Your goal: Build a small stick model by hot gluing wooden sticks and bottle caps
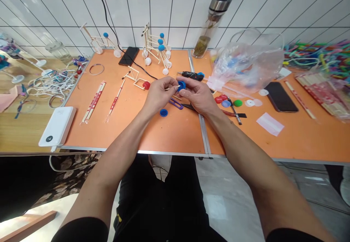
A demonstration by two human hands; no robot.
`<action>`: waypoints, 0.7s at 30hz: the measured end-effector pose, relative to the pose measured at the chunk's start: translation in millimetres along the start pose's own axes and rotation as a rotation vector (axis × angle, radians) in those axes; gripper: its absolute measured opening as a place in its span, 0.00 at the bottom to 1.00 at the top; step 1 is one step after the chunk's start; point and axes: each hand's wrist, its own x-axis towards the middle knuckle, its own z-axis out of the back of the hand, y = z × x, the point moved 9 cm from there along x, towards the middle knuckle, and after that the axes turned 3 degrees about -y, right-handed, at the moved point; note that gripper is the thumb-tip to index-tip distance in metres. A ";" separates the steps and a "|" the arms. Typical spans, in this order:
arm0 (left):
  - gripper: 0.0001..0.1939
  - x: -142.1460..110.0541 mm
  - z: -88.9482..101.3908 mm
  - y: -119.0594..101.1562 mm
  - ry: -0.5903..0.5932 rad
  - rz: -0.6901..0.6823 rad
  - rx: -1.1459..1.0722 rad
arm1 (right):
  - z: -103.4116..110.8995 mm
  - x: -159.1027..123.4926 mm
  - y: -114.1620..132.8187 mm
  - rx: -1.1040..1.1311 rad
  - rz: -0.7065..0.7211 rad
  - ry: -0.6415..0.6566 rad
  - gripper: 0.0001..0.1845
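Observation:
My right hand [198,95] pinches a blue bottle cap [181,85] between thumb and fingers, its hollow side partly showing. My left hand [161,93] is closed on a thin pale stick, whose tip meets the cap; most of the stick is hidden by the fingers. Below the hands, a second blue cap [163,113] lies on the orange table. A purple-handled cutter [176,104] rests just under my hands. Left of them is a small stick frame [133,75] with a red cap [146,85] at its end.
Stick models with blue and white caps [157,47] stand by the wall, near a phone [129,56]. A tall tea bottle [205,34] and a plastic bag [246,67] are behind my right hand. Loose caps [237,103] and red-handled pliers [229,113] lie right. A power bank [58,126] sits left.

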 end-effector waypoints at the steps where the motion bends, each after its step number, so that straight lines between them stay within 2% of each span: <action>1: 0.06 -0.5 -0.5 0.8 -0.009 -0.009 0.031 | 0.3 0.1 -0.6 -0.008 -0.002 0.000 0.38; 12: 0.06 -4.9 -2.6 -2.7 -0.075 -0.066 0.285 | 3.4 -0.3 3.2 -0.054 0.025 -0.040 0.37; 21: 0.09 -7.3 -2.0 -7.0 -0.115 -0.047 0.270 | 4.1 1.1 -0.1 -0.020 0.028 -0.036 0.36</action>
